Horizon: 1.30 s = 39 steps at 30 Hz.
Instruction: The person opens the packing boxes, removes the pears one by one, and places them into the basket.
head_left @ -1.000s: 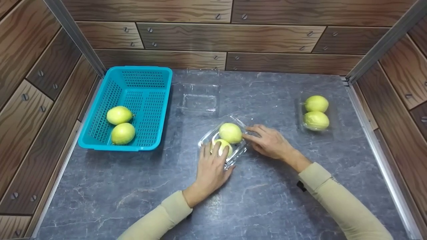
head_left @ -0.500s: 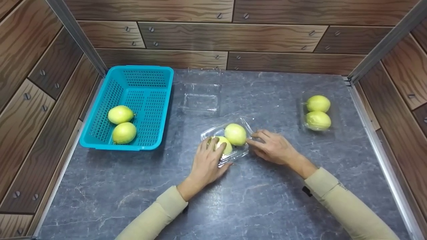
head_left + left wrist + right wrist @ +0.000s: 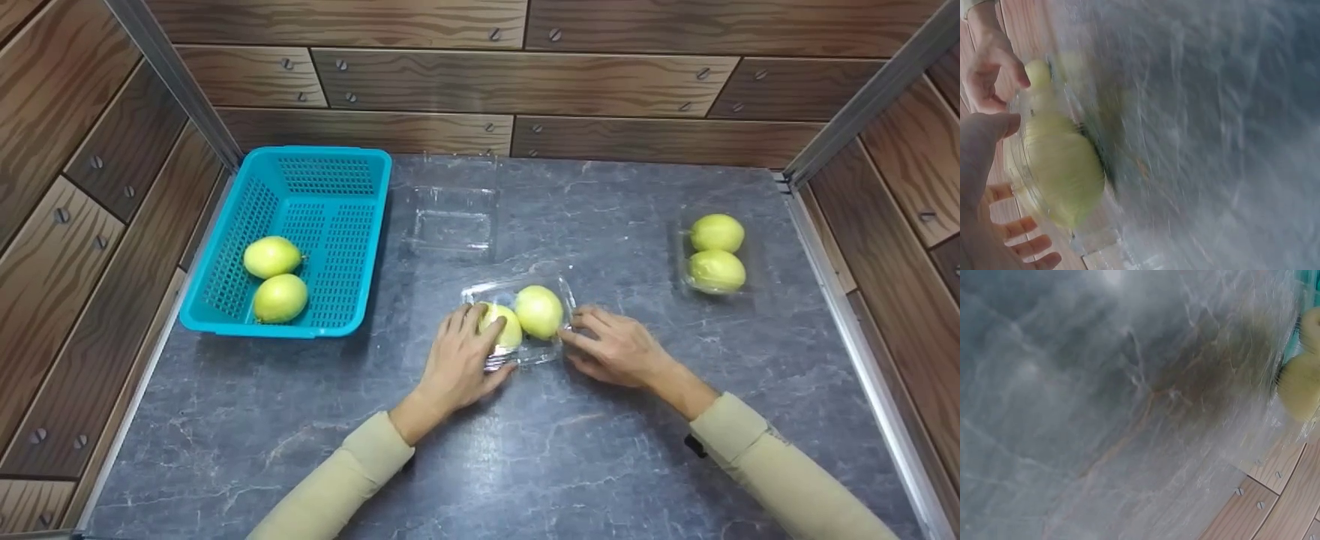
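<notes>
Clear box (image 3: 538,355) sits just below ctr of the head frame, flat on the grey table (image 3: 480,480), btwn the 2 hands. Its long axis runs approx L–R, R end a bit higher in frame. Inside, 2 yellow-green fruits side by side in a row w/ the same slant: L fruit (image 3: 511,330) lower & partly hidden by fingers, R fruit (image 3: 539,312) fully in view, its long axis steep, upper L to lower R.

L hand (image 3: 454,360) comes in from lower L: fingers lie over the L fruit & box end, thumb spread away from them at the near edge. R hand (image 3: 619,349) comes in from lower R, fingertips at the box's R end; can't tell if it pinches the rim. L wrist view is blurred: 1 fruit big in the box, L hand's thumb & fingers apart.

Upper L: blue basket (image 3: 346,322) w/ 2 more fruits, touching; upper basket fruit (image 3: 271,257) points its stem R, lower basket fruit (image 3: 280,298) slants to lower L. Top ctr: 2nd clear box (image 3: 450,246). Upper R: 3rd clear box (image 3: 686,259), 2 fruits stacked up-down in frame, each lying L–R.
</notes>
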Motion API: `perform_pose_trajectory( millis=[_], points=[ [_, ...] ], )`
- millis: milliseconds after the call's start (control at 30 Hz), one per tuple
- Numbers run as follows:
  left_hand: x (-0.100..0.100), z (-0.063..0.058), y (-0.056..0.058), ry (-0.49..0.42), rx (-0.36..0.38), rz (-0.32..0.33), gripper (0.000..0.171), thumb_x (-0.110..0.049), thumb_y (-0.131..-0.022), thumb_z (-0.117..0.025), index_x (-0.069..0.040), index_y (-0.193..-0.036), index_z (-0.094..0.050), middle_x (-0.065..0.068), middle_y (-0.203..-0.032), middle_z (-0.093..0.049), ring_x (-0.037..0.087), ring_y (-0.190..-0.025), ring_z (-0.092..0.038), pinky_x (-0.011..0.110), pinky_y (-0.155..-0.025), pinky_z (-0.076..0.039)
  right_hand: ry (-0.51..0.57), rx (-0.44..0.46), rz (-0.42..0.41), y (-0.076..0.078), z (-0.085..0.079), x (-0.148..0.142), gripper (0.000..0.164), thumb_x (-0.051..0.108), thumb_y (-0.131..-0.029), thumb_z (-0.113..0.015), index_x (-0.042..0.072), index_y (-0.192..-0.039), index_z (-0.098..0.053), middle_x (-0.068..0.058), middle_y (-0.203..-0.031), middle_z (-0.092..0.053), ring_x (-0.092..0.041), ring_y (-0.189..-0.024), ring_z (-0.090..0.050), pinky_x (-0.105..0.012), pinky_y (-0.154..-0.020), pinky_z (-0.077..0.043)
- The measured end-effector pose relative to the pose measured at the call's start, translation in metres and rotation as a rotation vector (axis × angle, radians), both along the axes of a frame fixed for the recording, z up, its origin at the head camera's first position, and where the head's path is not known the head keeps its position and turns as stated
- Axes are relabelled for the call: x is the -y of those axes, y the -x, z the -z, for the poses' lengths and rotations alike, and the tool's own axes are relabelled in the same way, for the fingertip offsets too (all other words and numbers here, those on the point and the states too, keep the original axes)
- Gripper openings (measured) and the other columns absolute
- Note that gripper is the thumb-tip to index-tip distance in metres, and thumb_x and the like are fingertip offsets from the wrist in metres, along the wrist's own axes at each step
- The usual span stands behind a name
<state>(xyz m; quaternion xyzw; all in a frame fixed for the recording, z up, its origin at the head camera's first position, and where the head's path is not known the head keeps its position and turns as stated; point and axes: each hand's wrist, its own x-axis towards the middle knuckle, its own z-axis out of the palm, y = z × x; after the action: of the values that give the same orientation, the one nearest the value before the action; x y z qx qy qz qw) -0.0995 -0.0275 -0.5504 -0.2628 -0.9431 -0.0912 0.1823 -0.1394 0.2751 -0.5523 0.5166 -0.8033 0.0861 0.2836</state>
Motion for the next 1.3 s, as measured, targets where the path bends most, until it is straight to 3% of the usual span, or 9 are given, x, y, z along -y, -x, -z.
perform_pose_trajectory(
  millis=[300,633,900,1133,1300],
  points=[
    [0.003,-0.004,0.005,0.077,0.013,0.024,0.070,-0.071,-0.085,-0.071,-0.020,-0.132,-0.061,0.014,-0.139,-0.062,0.032,-0.126,-0.060,0.046,-0.106,-0.054,0.020,-0.020,-0.021,-0.011,0.002,0.004,0.051,0.030,-0.071,-0.091,0.011,-0.116,-0.077,-0.012,-0.106,-0.075,-0.027,-0.096,-0.072,-0.035,-0.070,-0.066],
    [0.005,-0.008,0.017,0.134,-0.022,0.067,0.077,-0.078,-0.084,-0.067,-0.021,-0.135,-0.059,0.013,-0.138,-0.063,0.032,-0.123,-0.062,0.049,-0.108,-0.054,0.032,-0.032,0.028,-0.025,0.003,0.011,0.057,0.035,-0.069,-0.092,0.013,-0.119,-0.077,-0.008,-0.103,-0.072,-0.026,-0.095,-0.070,-0.033,-0.066,-0.064],
    [0.006,-0.016,0.026,0.226,0.099,0.070,0.083,-0.081,-0.088,-0.059,-0.022,-0.146,-0.053,0.014,-0.151,-0.056,0.034,-0.134,-0.058,0.052,-0.117,-0.049,0.032,-0.023,0.068,-0.034,0.005,0.018,0.058,0.034,-0.072,-0.089,0.015,-0.124,-0.076,-0.008,-0.107,-0.071,-0.027,-0.097,-0.070,-0.034,-0.067,-0.064],
    [0.008,-0.019,0.033,0.231,0.192,0.099,0.087,-0.076,-0.088,-0.061,-0.020,-0.153,-0.047,0.017,-0.162,-0.048,0.042,-0.145,-0.051,0.054,-0.122,-0.045,0.023,-0.013,0.096,-0.040,0.006,0.026,0.052,0.034,-0.073,-0.089,0.017,-0.120,-0.076,-0.005,-0.109,-0.072,-0.026,-0.098,-0.070,-0.032,-0.071,-0.065],
    [0.011,-0.019,0.039,0.221,0.220,0.133,0.086,-0.073,-0.089,-0.061,-0.019,-0.154,-0.046,0.018,-0.164,-0.045,0.043,-0.149,-0.046,0.056,-0.123,-0.044,0.033,-0.036,0.118,-0.043,0.007,0.033,0.054,0.034,-0.069,-0.092,0.018,-0.119,-0.077,-0.004,-0.107,-0.073,-0.024,-0.095,-0.069,-0.031,-0.066,-0.063]
  ],
)
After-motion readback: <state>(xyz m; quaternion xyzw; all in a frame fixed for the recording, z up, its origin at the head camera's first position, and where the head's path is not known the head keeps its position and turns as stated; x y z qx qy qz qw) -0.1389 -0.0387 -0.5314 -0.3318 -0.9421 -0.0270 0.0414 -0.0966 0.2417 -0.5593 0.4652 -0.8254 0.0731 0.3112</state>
